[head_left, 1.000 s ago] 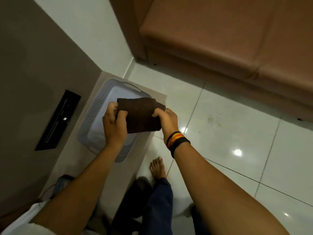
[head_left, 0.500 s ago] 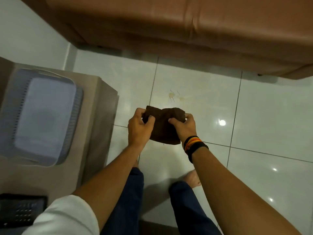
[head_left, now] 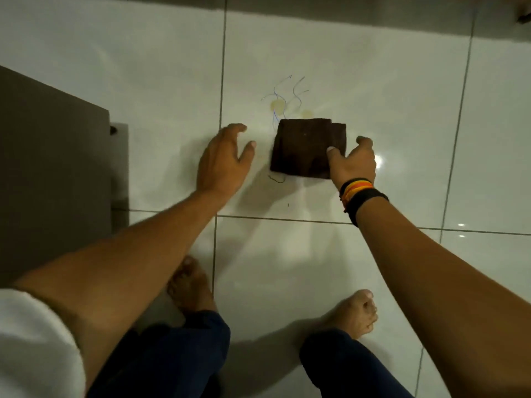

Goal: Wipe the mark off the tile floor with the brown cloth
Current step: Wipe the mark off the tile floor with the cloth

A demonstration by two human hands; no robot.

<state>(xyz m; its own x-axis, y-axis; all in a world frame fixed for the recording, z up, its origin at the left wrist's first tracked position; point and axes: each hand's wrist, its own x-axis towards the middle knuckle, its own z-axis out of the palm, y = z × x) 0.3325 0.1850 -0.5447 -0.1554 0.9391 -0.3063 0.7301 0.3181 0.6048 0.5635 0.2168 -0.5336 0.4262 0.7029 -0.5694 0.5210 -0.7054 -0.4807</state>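
The brown cloth lies folded and flat on the white tile floor. Just beyond its far edge is the mark: thin blue-grey scribbles and two yellowish spots, with the cloth's edge touching its near end. My right hand, with bands on the wrist, is at the cloth's near right corner, thumb on top and fingers past the right edge. My left hand hovers open a little left of the cloth, not touching it.
A grey-brown cabinet side stands at the left. My bare feet rest on the tiles below the hands. The dark underside of the sofa runs along the top edge.
I have bent down to the floor. The cloth, held up in both hands before, now lies on the tile by the mark. My left hand has let go and moved left.
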